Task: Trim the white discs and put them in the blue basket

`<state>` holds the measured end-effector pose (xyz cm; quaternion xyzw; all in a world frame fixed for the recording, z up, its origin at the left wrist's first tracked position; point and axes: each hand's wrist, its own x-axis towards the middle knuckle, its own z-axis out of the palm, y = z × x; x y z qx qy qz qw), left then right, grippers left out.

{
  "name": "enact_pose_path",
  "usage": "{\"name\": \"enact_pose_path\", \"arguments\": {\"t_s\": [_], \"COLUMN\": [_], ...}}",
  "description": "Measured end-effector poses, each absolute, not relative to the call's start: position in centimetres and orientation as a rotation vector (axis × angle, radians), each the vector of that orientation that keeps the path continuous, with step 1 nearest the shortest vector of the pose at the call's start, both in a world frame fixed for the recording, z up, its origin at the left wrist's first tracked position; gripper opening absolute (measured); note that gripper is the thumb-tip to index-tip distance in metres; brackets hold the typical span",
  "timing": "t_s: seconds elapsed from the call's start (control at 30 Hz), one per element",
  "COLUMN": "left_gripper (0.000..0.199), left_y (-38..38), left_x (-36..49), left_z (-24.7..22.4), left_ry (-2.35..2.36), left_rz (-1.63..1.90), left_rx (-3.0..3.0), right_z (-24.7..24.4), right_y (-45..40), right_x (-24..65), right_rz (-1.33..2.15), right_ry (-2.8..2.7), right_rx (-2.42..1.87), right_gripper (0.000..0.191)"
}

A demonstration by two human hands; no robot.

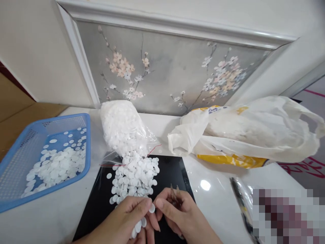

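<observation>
My left hand (132, 217) is closed around several small white discs (137, 227), with one more disc (152, 208) pinched at the thumb tip. Close beside it, my right hand (177, 213) is curled around thread snips, whose two pointed blades (175, 193) stick up apart above the fingers. Its thumb and fingertips are near the pinched disc; whether they touch it I cannot tell. Both hands are over a black mat (175, 169). Just beyond them lies a heap of white discs (134, 174), spilling from a clear plastic bag (122, 127) full of them.
On the left stands a blue plastic basket (87, 152) with loose discs inside, beside a cardboard box (15, 101). A white and yellow plastic bag (241, 132) lies at the back right. A dark, long object (241, 203) and clear wrapping lie at the right. A framed flower panel (165, 67) closes off the back.
</observation>
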<state>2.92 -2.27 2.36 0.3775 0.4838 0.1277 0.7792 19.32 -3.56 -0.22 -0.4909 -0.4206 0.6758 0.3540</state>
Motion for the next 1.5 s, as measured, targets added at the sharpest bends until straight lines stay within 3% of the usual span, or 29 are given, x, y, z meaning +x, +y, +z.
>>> {"name": "enact_pose_path", "arguments": {"t_s": [0.23, 0.43, 0.67, 1.1, 1.2, 1.33, 1.5], "left_gripper": [0.057, 0.057, 0.060, 0.034, 0.029, 0.016, 0.016], "left_y": [-2.7, -2.7, -2.0, -2.1, -2.0, -1.7, -1.5], "left_x": [2.5, 2.4, 2.4, 2.5, 2.5, 2.4, 2.5], "left_z": [1.9, 1.6, 2.3, 1.2, 1.3, 2.4, 2.8], "left_ry": [1.052, 1.053, 1.108, 1.006, 1.022, 1.085, 1.127], "left_rz": [0.323, 0.339, 0.318, 0.277, 0.272, 0.292, 0.335], "left_rx": [0.760, 0.779, 0.794, 0.866, 0.870, 0.810, 0.861], "right_z": [0.0, 0.0, -0.4, -2.6, -2.1, -0.3, 0.6], "right_y": [-4.2, -4.1, -3.3, -1.4, -1.6, -2.3, -2.6], "right_x": [20.3, 21.0, 21.7, 21.4, 21.3, 21.2, 21.2], "right_rz": [1.127, 1.012, 0.848, 0.637, 0.713, 1.066, 1.514], "right_ry": [-1.684, -1.807, -1.699, -1.981, -1.911, -1.610, -1.222], "right_rx": [-1.088, -1.018, -1.304, -1.366, -1.370, -1.519, -1.568], "right_gripper": [0.015, 0.016, 0.019, 0.025, 0.024, 0.013, 0.021]}}
